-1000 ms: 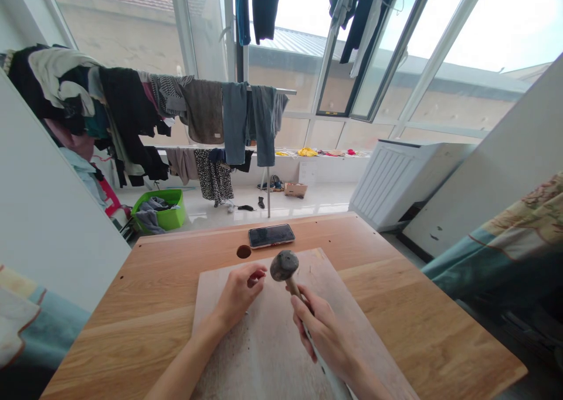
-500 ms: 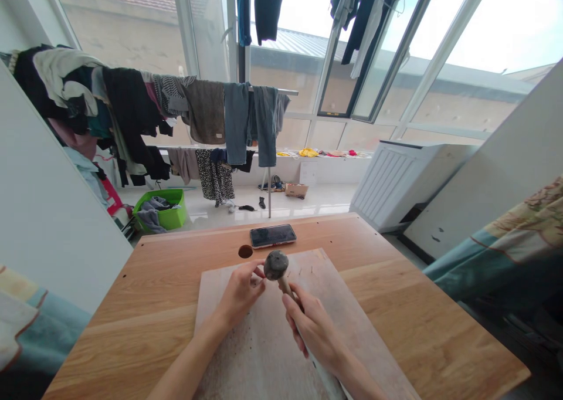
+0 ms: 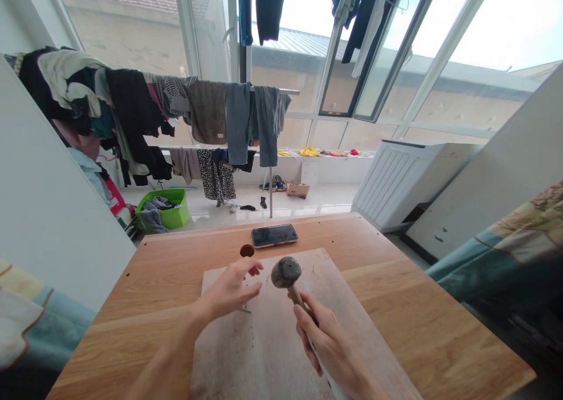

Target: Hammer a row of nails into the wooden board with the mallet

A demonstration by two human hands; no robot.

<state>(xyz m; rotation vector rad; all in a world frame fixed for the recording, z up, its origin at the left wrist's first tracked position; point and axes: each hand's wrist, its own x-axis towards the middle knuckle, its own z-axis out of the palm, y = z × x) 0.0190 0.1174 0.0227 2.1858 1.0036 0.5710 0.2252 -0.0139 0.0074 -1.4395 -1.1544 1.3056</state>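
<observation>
My right hand (image 3: 323, 332) is wrapped around the handle of a mallet (image 3: 286, 272) with a dark, rounded head and a pale handle. The mallet's head is raised over a whitish, worn board (image 3: 281, 341). Left of the mallet, my left hand (image 3: 233, 288) hovers above the board with its fingers apart and nothing in them. A thin nail (image 3: 267, 276) stands in the board between the left fingertips and the mallet. Another upright nail (image 3: 314, 268) is farther right. Loose nails (image 3: 245, 310) lie below the left hand.
The board rests on a wooden table (image 3: 422, 306). A phone (image 3: 275, 236) lies beyond it, beside a round hole (image 3: 247, 251). Past the table are a green basket (image 3: 173, 215), a drying rack (image 3: 270, 192) hung with clothes and a white cabinet-like unit (image 3: 391, 183).
My left fingers have opened and pulled back to the left from the nail. The mallet and my right hand have shifted slightly right.
</observation>
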